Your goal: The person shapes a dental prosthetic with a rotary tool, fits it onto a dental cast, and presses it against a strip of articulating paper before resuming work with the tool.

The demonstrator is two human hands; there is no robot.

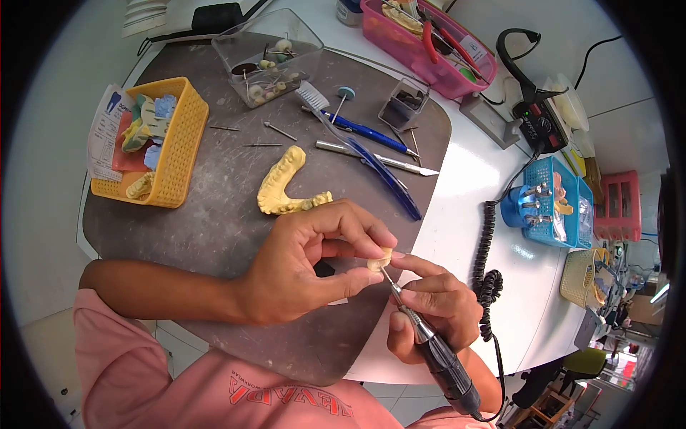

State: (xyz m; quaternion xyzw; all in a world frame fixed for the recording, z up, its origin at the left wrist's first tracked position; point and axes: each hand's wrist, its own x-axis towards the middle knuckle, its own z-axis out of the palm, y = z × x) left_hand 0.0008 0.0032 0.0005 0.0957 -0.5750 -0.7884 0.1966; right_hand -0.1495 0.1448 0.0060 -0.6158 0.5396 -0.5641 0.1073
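Note:
My left hand (pixel 314 261) pinches a small cream-coloured piece (pixel 379 260) between thumb and fingertips. Wrapped round a black and silver rotary handpiece (pixel 437 354) is my right hand (pixel 439 304), with its index fingertip close to the left fingertips. The handpiece's thin tip meets the underside of the small piece; the exact contact is too small to tell. Just beyond my left hand, a yellow plaster dental arch (pixel 281 184) lies on the grey mat (pixel 214 236).
A yellow basket (pixel 193 136) stands at the left. Behind are a clear box (pixel 304 43), toothbrush (pixel 386 175), knife (pixel 357 154) and pink bin (pixel 436 71). At the right, a coiled cord (pixel 484 247) runs beside a blue basket (pixel 547 179).

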